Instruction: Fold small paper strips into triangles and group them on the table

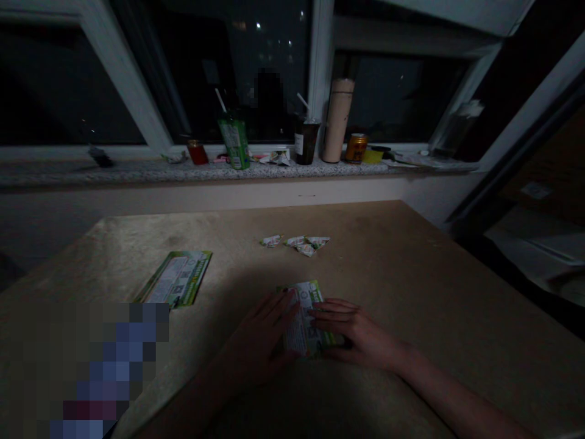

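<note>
While the left hand and the right hand cover its sides, a green-and-white packet lies on the desk

Both hands are open, fingers out fairly straight over the printed face of the packet — the left hand on its left side, in deep shadow, and the right hand on its right side, thumb apart from the fingers near the close corner. Whether either thumb reaches under the packet, I cannot tell. Print shows in the gap between the hands.

Well apart to the left lies a second packet in similar colours, with print on its upper face. Beyond the hands, one small wrapper sits just left of a little cluster of wrappers.

On the speckled window sill stand, from left to right, a red jar, a green cup with a straw, a dark cup with a straw and a white label, a tall pale flask and an orange can. Behind them the window is dark — a few small lights show in the glass
</note>
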Motion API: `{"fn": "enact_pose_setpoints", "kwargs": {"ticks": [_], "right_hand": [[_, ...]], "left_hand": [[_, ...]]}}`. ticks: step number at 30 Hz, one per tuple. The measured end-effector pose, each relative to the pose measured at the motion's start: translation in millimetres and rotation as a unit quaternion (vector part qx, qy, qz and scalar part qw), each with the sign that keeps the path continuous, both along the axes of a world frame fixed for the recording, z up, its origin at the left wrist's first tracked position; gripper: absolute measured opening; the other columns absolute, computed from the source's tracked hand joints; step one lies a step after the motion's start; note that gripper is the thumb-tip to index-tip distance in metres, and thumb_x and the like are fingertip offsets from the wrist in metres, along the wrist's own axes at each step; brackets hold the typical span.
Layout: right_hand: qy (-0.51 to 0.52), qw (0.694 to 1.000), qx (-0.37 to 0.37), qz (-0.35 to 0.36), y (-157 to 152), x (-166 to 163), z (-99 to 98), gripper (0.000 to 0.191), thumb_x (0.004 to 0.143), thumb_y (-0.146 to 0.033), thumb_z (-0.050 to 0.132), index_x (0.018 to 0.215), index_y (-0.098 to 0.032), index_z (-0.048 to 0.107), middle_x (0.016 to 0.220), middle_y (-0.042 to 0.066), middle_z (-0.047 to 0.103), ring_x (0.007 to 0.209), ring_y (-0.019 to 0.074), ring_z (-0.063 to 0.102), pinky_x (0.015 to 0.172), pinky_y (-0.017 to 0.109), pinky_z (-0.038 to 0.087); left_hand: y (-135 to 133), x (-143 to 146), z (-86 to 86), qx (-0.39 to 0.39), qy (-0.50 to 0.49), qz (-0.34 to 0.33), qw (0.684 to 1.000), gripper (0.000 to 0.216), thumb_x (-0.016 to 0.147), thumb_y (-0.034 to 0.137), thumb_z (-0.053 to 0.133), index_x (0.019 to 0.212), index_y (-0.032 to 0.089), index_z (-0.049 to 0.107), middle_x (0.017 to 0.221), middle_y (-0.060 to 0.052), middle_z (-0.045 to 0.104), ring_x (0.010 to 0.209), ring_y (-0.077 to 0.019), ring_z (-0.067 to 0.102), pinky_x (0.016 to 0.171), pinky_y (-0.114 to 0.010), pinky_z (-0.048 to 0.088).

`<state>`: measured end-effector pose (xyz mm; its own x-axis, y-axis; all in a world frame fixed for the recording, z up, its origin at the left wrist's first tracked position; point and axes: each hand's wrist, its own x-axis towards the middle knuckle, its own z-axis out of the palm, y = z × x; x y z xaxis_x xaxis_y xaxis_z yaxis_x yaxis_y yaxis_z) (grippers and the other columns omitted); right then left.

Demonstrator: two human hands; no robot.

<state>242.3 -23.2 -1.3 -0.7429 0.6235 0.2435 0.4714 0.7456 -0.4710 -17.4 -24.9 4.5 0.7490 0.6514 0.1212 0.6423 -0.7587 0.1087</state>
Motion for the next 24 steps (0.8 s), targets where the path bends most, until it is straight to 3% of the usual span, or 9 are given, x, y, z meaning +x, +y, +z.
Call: {"fn": "enact_pose_setpoints", "kwargs": {"ticks": [2, 5, 9, 13, 17, 21, 24], "right_hand": [[-0.003, 1.000, 0.008, -0.004, -0.1, 0.0, 0.3, 0.047, 0.081, -0.041, 0.062, 0.124, -0.024, 0.057, 0.129, 0.006, 0.057, 0.121, 0.0203, 0.050, 0.106, 0.040, 0.036], [-0.017, 1.000, 0.021, -0.016, -0.3, 0.9, 0.8, 0.052, 0.078, -0.046, 0.064, 0.125, -0.023, 0.057, 0.133, 0.008, 0.054, 0.124, 0.0231, 0.047, 0.105, 0.042, 0.036], [-0.039, 0.999, 0.034, -0.017, 0.7, 2.1, -0.5, 0.058, 0.077, -0.049, 0.065, 0.127, -0.021, 0.055, 0.139, 0.009, 0.047, 0.130, 0.0250, 0.040, 0.111, 0.045, 0.026], [-0.054, 0.998, 0.029, -0.014, 1.4, 2.2, -2.1, 0.050, 0.084, -0.046, 0.058, 0.128, -0.022, 0.054, 0.138, 0.009, 0.048, 0.130, 0.0226, 0.041, 0.112, 0.043, 0.026], [-0.057, 0.998, 0.032, -0.015, 0.9, 2.1, -1.0, 0.055, 0.082, -0.050, 0.059, 0.128, -0.022, 0.054, 0.139, 0.009, 0.047, 0.130, 0.0243, 0.040, 0.111, 0.044, 0.027], [-0.063, 0.997, 0.031, -0.011, 1.4, 2.3, -0.7, 0.047, 0.088, -0.046, 0.053, 0.128, -0.022, 0.054, 0.139, 0.007, 0.048, 0.131, 0.0221, 0.039, 0.112, 0.042, 0.026], [-0.067, 0.997, 0.031, -0.009, 2.3, 2.5, -2.3, 0.044, 0.090, -0.044, 0.051, 0.128, -0.023, 0.054, 0.139, 0.005, 0.048, 0.131, 0.0213, 0.039, 0.112, 0.042, 0.026]], "left_hand": [[2.4, -0.2, -2.6, -0.012, 0.008, -0.003, 1.000, 0.070, 0.088, 0.050, 0.049, 0.145, 0.019, 0.025, 0.152, -0.012, 0.023, 0.137, -0.0281, 0.025, 0.111, -0.046, 0.020], [4.9, -0.8, -2.9, -0.023, 0.018, -0.006, 1.000, 0.073, 0.087, 0.055, 0.049, 0.146, 0.020, 0.024, 0.152, -0.011, 0.023, 0.137, -0.0273, 0.026, 0.112, -0.045, 0.018], [8.0, 1.3, 4.2, -0.034, 0.028, 0.005, 0.999, 0.070, 0.086, 0.057, 0.049, 0.142, 0.020, 0.033, 0.149, -0.012, 0.030, 0.134, -0.0276, 0.033, 0.111, -0.045, 0.021], [11.5, 5.4, 11.0, -0.031, 0.046, 0.011, 0.998, 0.061, 0.088, 0.049, 0.050, 0.140, 0.020, 0.038, 0.145, -0.011, 0.038, 0.131, -0.0249, 0.038, 0.110, -0.042, 0.024], [11.3, 8.0, 10.7, -0.022, 0.059, 0.002, 0.998, 0.070, 0.082, 0.061, 0.052, 0.137, 0.018, 0.043, 0.144, -0.015, 0.039, 0.131, -0.0279, 0.038, 0.109, -0.042, 0.026], [7.9, 5.8, 4.4, -0.022, 0.046, 0.003, 0.999, 0.071, 0.084, 0.061, 0.049, 0.139, 0.018, 0.040, 0.146, -0.015, 0.035, 0.133, -0.0289, 0.035, 0.109, -0.043, 0.025], [5.8, 0.4, -0.8, -0.032, 0.026, -0.003, 0.999, 0.069, 0.087, 0.058, 0.046, 0.144, 0.022, 0.031, 0.151, -0.011, 0.024, 0.136, -0.0282, 0.028, 0.111, -0.044, 0.021]]}}
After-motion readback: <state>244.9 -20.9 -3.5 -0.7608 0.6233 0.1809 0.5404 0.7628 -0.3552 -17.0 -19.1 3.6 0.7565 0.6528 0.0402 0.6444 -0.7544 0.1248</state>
